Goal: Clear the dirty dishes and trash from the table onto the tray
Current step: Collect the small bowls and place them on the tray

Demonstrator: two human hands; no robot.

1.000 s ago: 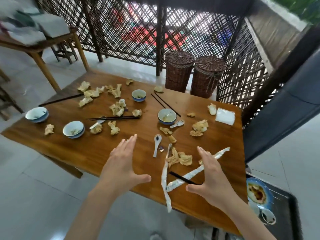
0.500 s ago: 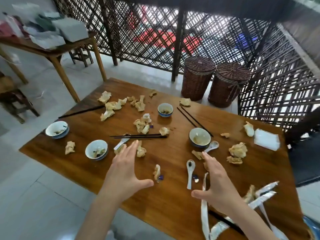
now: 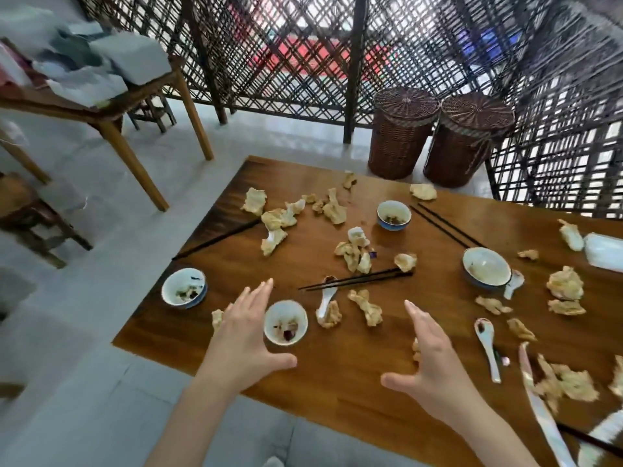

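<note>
A wooden table (image 3: 337, 375) is littered with dirty dishes and trash. My left hand (image 3: 246, 335) hovers open, fingers straight, just left of a small white bowl (image 3: 286, 322) with dark scraps. My right hand (image 3: 435, 362) is open too, spread over the table's near middle, holding nothing. Other blue-rimmed bowls stand at the left edge (image 3: 184, 288), the far middle (image 3: 393, 215) and the right (image 3: 486, 268). White spoons (image 3: 326, 298) (image 3: 486, 345), black chopsticks (image 3: 357, 279) and several crumpled tan napkins (image 3: 365, 306) lie scattered. The tray is out of view.
Two lidded wicker baskets (image 3: 401, 136) (image 3: 468, 139) stand beyond the table against a dark lattice screen. A second wooden table (image 3: 101, 106) piled with papers is at the far left, with a stool (image 3: 30, 217) below it. White paper wrappers (image 3: 539, 406) lie at the near right.
The view has swung left and nearer the table. Both hands have moved left, the left one now beside the small near bowl. They stay open and hold nothing.
</note>
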